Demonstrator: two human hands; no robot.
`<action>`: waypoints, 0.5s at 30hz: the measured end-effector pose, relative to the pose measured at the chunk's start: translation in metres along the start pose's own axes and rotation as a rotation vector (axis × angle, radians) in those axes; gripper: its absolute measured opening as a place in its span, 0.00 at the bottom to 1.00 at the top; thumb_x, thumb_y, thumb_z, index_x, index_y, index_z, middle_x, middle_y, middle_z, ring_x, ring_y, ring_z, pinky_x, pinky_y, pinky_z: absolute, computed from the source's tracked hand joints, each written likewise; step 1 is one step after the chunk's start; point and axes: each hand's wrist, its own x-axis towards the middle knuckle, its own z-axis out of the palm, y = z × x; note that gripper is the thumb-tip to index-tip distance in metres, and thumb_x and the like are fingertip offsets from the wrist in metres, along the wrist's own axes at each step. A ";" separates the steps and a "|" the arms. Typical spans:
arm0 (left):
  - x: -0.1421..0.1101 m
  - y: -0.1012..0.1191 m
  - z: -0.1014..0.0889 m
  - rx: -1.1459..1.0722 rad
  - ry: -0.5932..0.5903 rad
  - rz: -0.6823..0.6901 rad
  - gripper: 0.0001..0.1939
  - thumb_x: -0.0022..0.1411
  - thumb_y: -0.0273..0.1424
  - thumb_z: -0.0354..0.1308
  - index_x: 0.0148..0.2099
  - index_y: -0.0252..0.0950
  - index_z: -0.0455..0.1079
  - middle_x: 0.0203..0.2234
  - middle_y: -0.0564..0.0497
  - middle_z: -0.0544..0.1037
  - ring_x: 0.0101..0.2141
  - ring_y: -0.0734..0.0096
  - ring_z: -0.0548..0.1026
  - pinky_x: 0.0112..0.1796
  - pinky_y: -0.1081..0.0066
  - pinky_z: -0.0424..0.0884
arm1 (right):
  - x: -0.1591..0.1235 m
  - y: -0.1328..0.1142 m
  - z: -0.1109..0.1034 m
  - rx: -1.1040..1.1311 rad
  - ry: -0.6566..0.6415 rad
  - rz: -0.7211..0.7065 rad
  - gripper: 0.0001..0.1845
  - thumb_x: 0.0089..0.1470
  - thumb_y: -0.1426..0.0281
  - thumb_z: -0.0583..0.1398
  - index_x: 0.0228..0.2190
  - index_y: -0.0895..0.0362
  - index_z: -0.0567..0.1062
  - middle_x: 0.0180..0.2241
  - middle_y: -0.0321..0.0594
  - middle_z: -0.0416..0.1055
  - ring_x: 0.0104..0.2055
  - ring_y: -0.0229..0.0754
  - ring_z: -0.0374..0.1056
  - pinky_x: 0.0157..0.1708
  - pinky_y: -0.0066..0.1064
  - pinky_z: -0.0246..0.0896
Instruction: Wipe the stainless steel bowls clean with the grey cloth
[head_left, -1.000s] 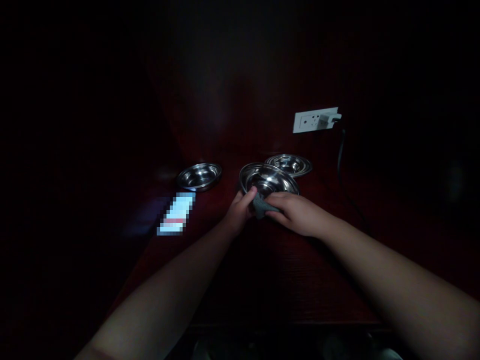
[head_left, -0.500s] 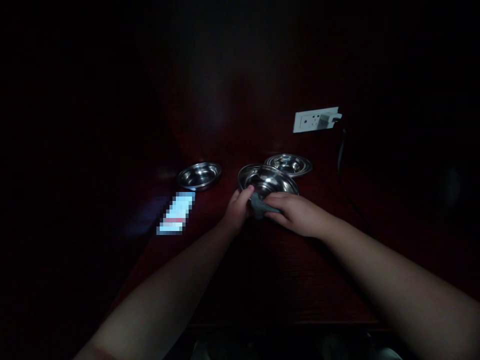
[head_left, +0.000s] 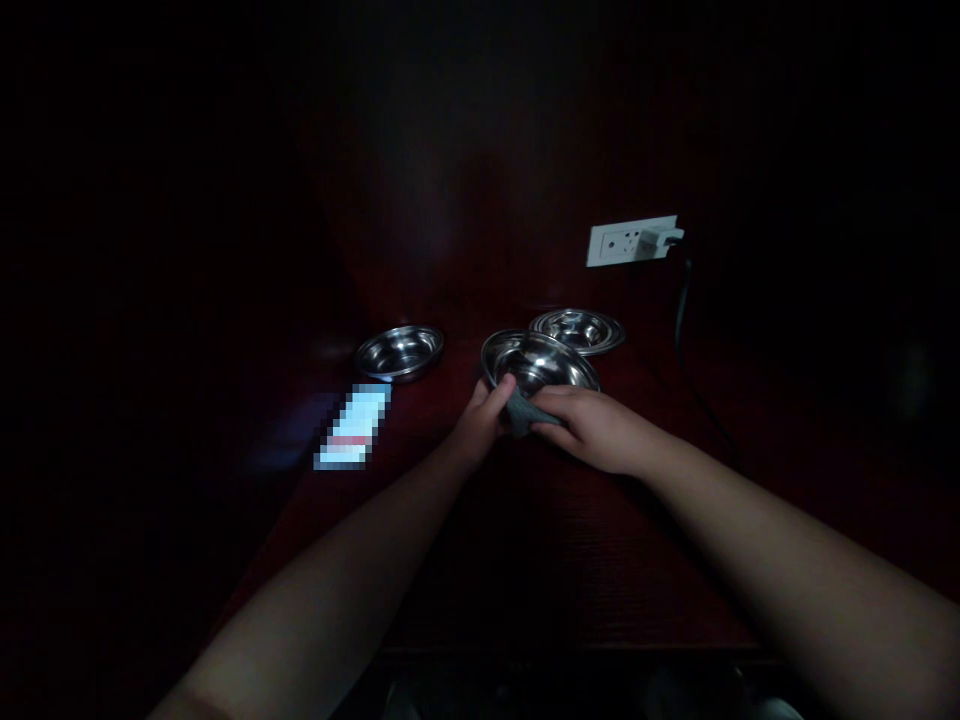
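A shiny steel bowl (head_left: 540,360) is tilted toward me above the dark red table. My left hand (head_left: 484,420) grips its near left rim, thumb over the edge. In my right hand (head_left: 592,420) is a grey-green cloth (head_left: 525,412), pinched against the bowl's near rim; the fingertips are partly hidden by the cloth and bowl. Just behind the held bowl, a second steel bowl or stack of bowls (head_left: 577,328) sits on the table, partly covered by it. Another steel bowl (head_left: 400,352) rests upright to the left, apart from both hands.
A lit phone-like screen (head_left: 352,428), blurred into blocks, lies near the left bowl. On the back wall is a white power socket (head_left: 632,241) with a plug in it. Its dark cord (head_left: 681,310) hangs down onto the table's right side. The surroundings are very dark.
The held bowl and my left hand have shifted slightly to the right. The cloth's hanging part has moved and looks smaller. The right hand stays almost in place.
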 end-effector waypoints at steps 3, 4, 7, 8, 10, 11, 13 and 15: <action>0.001 -0.002 0.000 0.009 -0.005 0.020 0.26 0.56 0.47 0.60 0.53 0.41 0.65 0.48 0.45 0.74 0.43 0.61 0.75 0.37 0.66 0.73 | 0.000 -0.001 0.000 0.003 0.000 -0.005 0.08 0.58 0.71 0.57 0.39 0.57 0.75 0.40 0.44 0.74 0.42 0.44 0.68 0.45 0.38 0.62; 0.002 -0.003 0.000 0.008 -0.001 0.024 0.25 0.56 0.46 0.60 0.53 0.41 0.65 0.47 0.46 0.74 0.42 0.62 0.75 0.38 0.66 0.72 | 0.000 -0.001 0.000 0.002 -0.005 -0.008 0.09 0.58 0.71 0.57 0.39 0.57 0.75 0.40 0.44 0.74 0.42 0.44 0.68 0.45 0.38 0.62; 0.003 -0.003 0.000 -0.009 0.033 0.019 0.24 0.56 0.44 0.61 0.51 0.39 0.66 0.41 0.47 0.76 0.38 0.65 0.75 0.37 0.67 0.72 | 0.000 -0.001 0.000 -0.006 -0.020 -0.008 0.09 0.58 0.70 0.56 0.39 0.57 0.74 0.40 0.45 0.73 0.42 0.44 0.68 0.44 0.38 0.62; 0.004 -0.003 0.001 -0.019 0.046 0.018 0.23 0.56 0.44 0.61 0.50 0.38 0.67 0.40 0.48 0.76 0.37 0.66 0.75 0.37 0.68 0.71 | 0.000 -0.002 0.000 -0.010 -0.021 -0.006 0.08 0.58 0.70 0.56 0.39 0.57 0.74 0.39 0.45 0.73 0.42 0.44 0.68 0.44 0.38 0.62; 0.004 -0.003 0.001 -0.033 0.062 0.024 0.23 0.55 0.43 0.61 0.50 0.38 0.67 0.38 0.49 0.76 0.36 0.67 0.75 0.37 0.69 0.71 | 0.000 -0.002 0.000 -0.009 -0.019 -0.009 0.08 0.58 0.70 0.56 0.38 0.57 0.74 0.39 0.45 0.73 0.42 0.44 0.68 0.44 0.37 0.62; 0.004 -0.003 0.001 -0.037 0.066 0.027 0.22 0.55 0.43 0.61 0.49 0.38 0.68 0.38 0.49 0.76 0.36 0.67 0.75 0.37 0.69 0.70 | 0.000 -0.002 0.000 -0.005 -0.016 -0.015 0.08 0.58 0.70 0.57 0.38 0.57 0.74 0.39 0.44 0.73 0.42 0.44 0.68 0.44 0.37 0.62; 0.004 -0.002 0.001 -0.037 0.075 0.025 0.22 0.55 0.44 0.61 0.49 0.38 0.68 0.37 0.49 0.76 0.36 0.67 0.75 0.37 0.69 0.70 | 0.001 -0.002 0.000 0.003 -0.014 -0.026 0.07 0.58 0.70 0.57 0.38 0.56 0.74 0.39 0.43 0.73 0.42 0.44 0.68 0.44 0.36 0.62; 0.004 -0.001 0.001 -0.036 0.077 0.020 0.22 0.56 0.44 0.60 0.49 0.38 0.68 0.37 0.49 0.77 0.35 0.67 0.75 0.37 0.68 0.70 | 0.001 -0.002 0.000 0.005 -0.017 -0.031 0.07 0.58 0.70 0.57 0.38 0.56 0.74 0.39 0.43 0.73 0.42 0.44 0.68 0.43 0.36 0.62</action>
